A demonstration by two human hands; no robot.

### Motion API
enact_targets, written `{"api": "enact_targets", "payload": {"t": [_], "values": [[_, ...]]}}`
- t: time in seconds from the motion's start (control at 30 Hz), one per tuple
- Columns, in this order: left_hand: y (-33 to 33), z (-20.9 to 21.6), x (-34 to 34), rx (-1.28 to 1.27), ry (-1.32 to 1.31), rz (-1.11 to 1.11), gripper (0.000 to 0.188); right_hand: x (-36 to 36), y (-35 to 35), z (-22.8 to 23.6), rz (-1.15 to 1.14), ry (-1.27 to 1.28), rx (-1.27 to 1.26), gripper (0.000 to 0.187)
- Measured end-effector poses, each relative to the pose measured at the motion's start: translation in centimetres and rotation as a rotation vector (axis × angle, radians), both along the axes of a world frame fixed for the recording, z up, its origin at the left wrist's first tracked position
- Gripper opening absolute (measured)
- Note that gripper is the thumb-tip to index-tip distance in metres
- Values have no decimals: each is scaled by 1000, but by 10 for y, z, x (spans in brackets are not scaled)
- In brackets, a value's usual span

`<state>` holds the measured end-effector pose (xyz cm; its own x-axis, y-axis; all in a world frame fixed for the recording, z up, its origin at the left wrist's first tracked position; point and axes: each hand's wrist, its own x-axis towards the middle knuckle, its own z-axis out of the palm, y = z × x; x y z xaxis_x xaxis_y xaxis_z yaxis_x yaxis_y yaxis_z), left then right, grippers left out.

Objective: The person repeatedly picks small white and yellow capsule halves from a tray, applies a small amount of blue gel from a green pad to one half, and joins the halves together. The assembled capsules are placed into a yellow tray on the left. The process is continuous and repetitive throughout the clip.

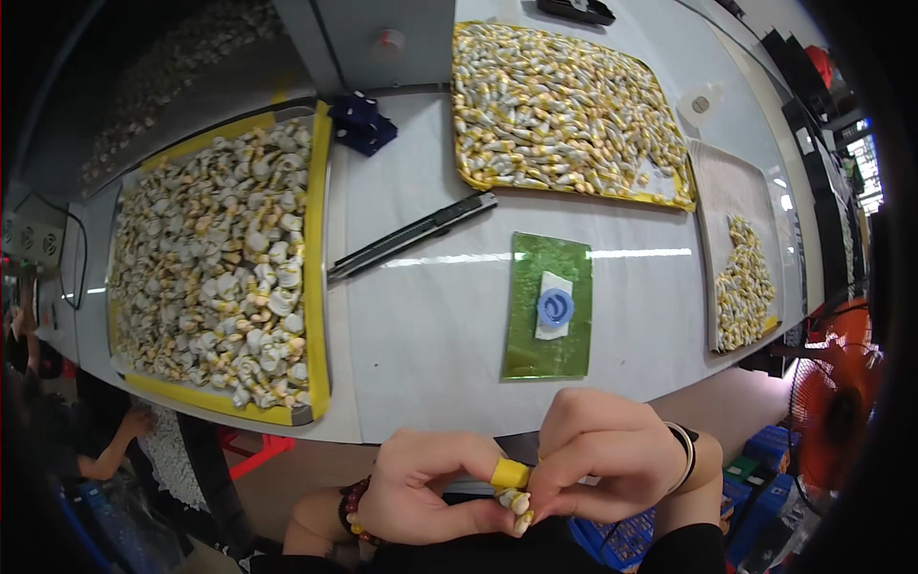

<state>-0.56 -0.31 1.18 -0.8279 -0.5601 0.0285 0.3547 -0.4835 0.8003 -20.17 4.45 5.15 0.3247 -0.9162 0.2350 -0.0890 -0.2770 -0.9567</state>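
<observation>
Three trays (pixel 317 287) (pixel 687 196) (pixel 706 230) are being borne along the left, far and right edges of the tabletop (pixel 430 344); one long black tool (pixel 411 237), one green mat (pixel 535 359), one blue disc (pixel 555 308), one white bottle (pixel 701 105) and, past its near edge, two hands (pixel 411 488) (pixel 607 459) are being counted.

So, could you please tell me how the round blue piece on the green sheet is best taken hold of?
I'd pinch the round blue piece by opposite sides of its rim, coming from above and slightly from the near side: its outline is circular, its top is uncovered, and it sits on a white pad on the green sheet, with nothing standing beside it.
</observation>
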Motion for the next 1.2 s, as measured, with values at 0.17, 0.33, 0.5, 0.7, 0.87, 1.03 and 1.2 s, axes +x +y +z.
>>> {"api": "enact_targets", "payload": {"t": [0.17, 0.33, 0.5, 0.7, 0.87, 1.03, 1.2], "values": [[-29, 40, 21, -506, -371, -94, 21, 8, -2, 5, 3, 84, -110, 23], [-93, 93, 70, -1178, -811, 266, 33, -18, 21, 2, -135, 184, -96, 27], [-198, 99, 96, -1373, -1046, 372, 34, -37, 51, -2, -473, 241, 16, 23], [-377, 50, 146, -1551, -1932, 703, 44, -48, 57, 9, -440, 288, -23, 15], [-471, 15, 207, -1562, -2214, 454, 43, -57, 63, 15, -464, 389, -57, 17], [-492, -8, 205, -1522, -2226, 443, 45, -75, 55, 33, -515, 548, -88, 17], [-505, -16, 212, -1762, -2412, 272, 44, -97, 2, 39, -655, 832, -166, 8]]}}
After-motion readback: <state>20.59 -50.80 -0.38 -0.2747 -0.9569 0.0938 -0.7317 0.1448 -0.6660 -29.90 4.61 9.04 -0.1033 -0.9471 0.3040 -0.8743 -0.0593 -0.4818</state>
